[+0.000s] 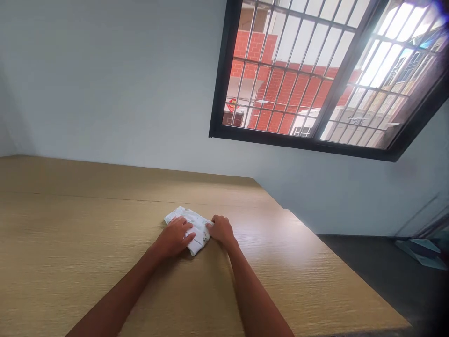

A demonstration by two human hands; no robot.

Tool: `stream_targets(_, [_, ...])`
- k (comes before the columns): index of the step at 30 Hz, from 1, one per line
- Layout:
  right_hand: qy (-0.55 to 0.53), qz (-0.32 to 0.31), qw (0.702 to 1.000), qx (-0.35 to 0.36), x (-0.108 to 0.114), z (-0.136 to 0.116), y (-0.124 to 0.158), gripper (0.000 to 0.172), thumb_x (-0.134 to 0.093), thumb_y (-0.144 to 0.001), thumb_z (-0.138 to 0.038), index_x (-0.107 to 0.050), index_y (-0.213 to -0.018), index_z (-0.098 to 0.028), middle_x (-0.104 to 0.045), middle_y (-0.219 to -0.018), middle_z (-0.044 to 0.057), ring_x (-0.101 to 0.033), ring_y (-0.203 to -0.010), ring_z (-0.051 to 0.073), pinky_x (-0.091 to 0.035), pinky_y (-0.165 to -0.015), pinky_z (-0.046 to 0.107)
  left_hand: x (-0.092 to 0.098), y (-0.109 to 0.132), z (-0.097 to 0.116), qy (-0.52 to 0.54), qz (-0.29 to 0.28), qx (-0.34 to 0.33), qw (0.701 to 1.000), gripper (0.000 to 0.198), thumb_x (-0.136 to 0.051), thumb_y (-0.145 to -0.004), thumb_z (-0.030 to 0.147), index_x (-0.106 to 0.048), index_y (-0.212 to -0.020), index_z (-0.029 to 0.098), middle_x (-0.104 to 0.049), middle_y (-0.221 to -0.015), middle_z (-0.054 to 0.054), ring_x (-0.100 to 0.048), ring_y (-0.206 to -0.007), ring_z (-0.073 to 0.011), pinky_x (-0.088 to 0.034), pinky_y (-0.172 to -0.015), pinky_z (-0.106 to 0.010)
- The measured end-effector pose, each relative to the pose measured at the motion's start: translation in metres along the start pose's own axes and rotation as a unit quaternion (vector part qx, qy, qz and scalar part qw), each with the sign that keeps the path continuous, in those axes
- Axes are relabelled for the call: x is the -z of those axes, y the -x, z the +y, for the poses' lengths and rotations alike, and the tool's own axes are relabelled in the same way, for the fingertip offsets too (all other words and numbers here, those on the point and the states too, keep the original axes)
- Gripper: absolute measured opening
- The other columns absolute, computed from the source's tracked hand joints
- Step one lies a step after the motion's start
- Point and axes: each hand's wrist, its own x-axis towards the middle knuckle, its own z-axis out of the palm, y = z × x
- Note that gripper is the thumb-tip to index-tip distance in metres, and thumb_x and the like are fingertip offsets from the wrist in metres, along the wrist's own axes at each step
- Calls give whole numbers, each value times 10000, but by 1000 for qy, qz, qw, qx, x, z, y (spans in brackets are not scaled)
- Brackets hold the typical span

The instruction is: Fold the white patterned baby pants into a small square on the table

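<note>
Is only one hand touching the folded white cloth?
No, the left hand lies on the cloth while the right hand touches its edge.

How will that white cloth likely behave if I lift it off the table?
The cloth will probably droop or unfold when lifted, as it looks creased and folded. It is likely light, being small and thin-looking. Lying flat on the table, it should slide rather than roll or tip.

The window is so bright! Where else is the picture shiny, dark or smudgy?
In the head view, glare washes out the upper right part of the window; in the head view, a pale shine lies on the table, beside the right hand; in the head view, the lower right edge goes dark, and the cloth's little print looks soft.
</note>
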Motion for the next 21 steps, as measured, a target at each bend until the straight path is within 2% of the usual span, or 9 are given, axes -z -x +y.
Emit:
stream_targets(3, [10,-20,1000,-1,4,-6,4,303,-556,-949,-380,-655,-1079,-124,-622,-1238,166,-564,-1141,291,-420,-831,338,-1,2,2,-26,-7,16,1000,380,-483,-945,446,-687,-1082,157,-628,-1174,-150,-494,-1256,-339,-288,-1168,-537])
stream_targets(5, [7,-31,999,-8,6,-9,6,301,-526,-964,-366,-638,-1099,-121,-628,-1231,167,-590,-1111,288,-422,-809,338,-3,4,5,-34,-17,31,999,467,-515,-926,487,-663,-1218,154,-586,-1328,-168,-395,-1390,-354,-212,-1214,-547])
stream_targets(9, [-6,-48,999,-23,12,-13,9,301,-507,-956,-325,-573,-1176,-131,-653,-1181,159,-628,-1041,292,-415,-754,339,-7,6,11,-20,-62,56,996,793,-560,-882,606,-417,-1525,164,-379,-1560,-167,-229,-1503,-350,-147,-1235,-557])
stream_targets(11, [-7,-46,999,-14,13,-14,11,347,-540,-925,-297,-525,-1231,-135,-662,-1148,156,-631,-1007,292,-405,-731,335,-7,7,12,-14,-81,56,995,894,-595,-848,650,-343,-1567,183,-322,-1592,-163,-180,-1518,-354,-135,-1235,-565])
stream_targets(13, [-20,-37,999,4,13,-12,11,397,-559,-888,-247,-490,-1269,-160,-672,-1097,132,-628,-952,275,-389,-701,319,-7,8,11,-13,-80,50,995,889,-610,-840,657,-366,-1557,192,-314,-1594,-167,-164,-1521,-360,-136,-1232,-571])
stream_targets(15, [-74,-24,996,32,12,-10,10,356,-558,-844,-189,-533,-1199,-196,-672,-1041,90,-610,-892,234,-372,-676,288,-7,8,7,-10,-76,35,996,823,-624,-847,622,-420,-1527,205,-325,-1587,-174,-182,-1515,-368,-147,-1223,-590])
stream_targets(17, [-207,-41,977,41,10,-8,7,199,-550,-793,-158,-598,-982,-192,-656,-920,47,-574,-786,178,-351,-633,252,-5,8,2,1,-82,8,997,782,-671,-829,562,-450,-1507,240,-332,-1584,-170,-207,-1505,-383,-142,-1211,-626])
stream_targets(19, [-348,-92,933,19,9,-6,3,37,-537,-753,-172,-572,-764,-171,-588,-721,18,-510,-632,133,-310,-553,228,-2,9,0,24,-94,-21,995,812,-721,-793,511,-432,-1515,276,-324,-1592,-150,-221,-1498,-395,-124,-1203,-653])
stream_targets(21, [-428,-138,893,-14,8,-4,-1,63,-527,-728,-206,-525,-676,-169,-492,-574,-7,-440,-512,110,-259,-484,220,1,9,2,49,-90,-38,994,847,-741,-766,455,-411,-1526,278,-341,-1589,-127,-229,-1495,-396,-107,-1210,-649])
